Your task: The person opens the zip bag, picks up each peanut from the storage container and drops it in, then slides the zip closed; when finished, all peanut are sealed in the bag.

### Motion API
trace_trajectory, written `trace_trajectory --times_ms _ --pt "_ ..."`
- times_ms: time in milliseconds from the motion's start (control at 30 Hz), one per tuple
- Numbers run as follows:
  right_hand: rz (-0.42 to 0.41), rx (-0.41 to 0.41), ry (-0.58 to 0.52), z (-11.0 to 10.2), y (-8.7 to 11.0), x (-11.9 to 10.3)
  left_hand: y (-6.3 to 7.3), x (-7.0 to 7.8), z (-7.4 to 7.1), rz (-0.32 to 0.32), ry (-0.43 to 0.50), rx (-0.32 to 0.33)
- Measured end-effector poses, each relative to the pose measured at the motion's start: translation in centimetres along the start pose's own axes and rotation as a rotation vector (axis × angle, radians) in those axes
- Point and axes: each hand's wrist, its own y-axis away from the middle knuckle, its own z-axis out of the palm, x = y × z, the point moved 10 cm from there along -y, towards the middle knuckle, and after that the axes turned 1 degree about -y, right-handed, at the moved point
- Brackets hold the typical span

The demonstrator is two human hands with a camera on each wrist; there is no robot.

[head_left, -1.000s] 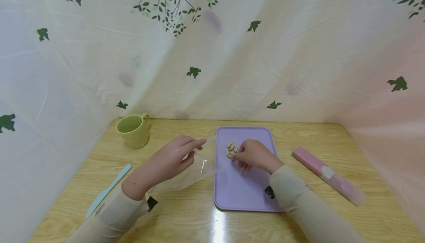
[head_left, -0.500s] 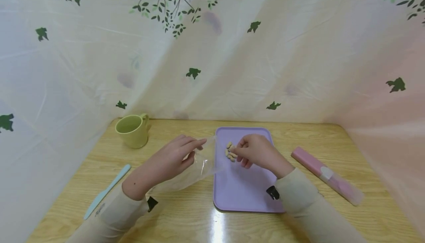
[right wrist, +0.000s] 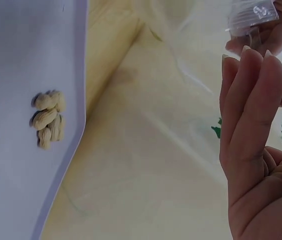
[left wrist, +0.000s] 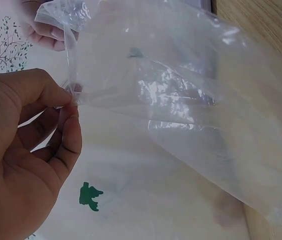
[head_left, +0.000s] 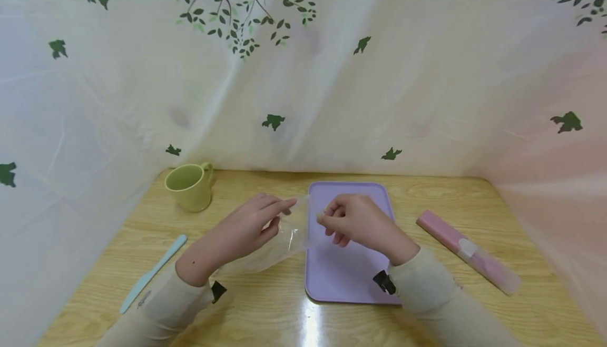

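My left hand [head_left: 237,228] pinches the mouth edge of a clear plastic bag [left wrist: 176,95], which stretches down toward the table. In the head view my right hand [head_left: 367,226] is over the tray, close to the bag's mouth, with a small pale peanut [head_left: 320,216] just showing between thumb and fingertip. Several unshelled peanuts [right wrist: 46,120] lie in a small cluster on the purple tray [head_left: 351,278]; the right wrist view shows them, while the right hand hides them in the head view.
A green mug [head_left: 189,188] stands at the back left of the wooden table [head_left: 256,315]. A light blue plastic knife [head_left: 154,273] lies beside the left forearm. Right of the tray is a long pink case [head_left: 467,249] with a translucent end. A printed curtain [head_left: 332,99] hangs behind.
My right hand has lifted from the peanut cluster and moved left toward the bag's mouth with a peanut at its fingertips. The left hand and bag have stayed nearly still.
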Motion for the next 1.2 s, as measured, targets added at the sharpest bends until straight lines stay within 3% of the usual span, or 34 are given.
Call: trace_trajectory --times_ms 300,767,1033,1200 --pt "0.008 -0.048 0.010 1.2 0.5 -0.5 -0.1 0.7 -0.1 0.010 -0.011 0.016" --pt "-0.020 -0.051 0.063 1.7 0.8 -0.9 0.2 0.8 -0.1 0.008 -0.012 0.010" --pt "-0.007 -0.029 0.083 1.3 1.2 -1.1 0.3 1.0 -0.2 0.002 -0.019 0.002" --pt "-0.019 0.012 0.064 -0.1 1.3 -1.1 0.3 1.1 -0.2 0.000 -0.024 0.003"
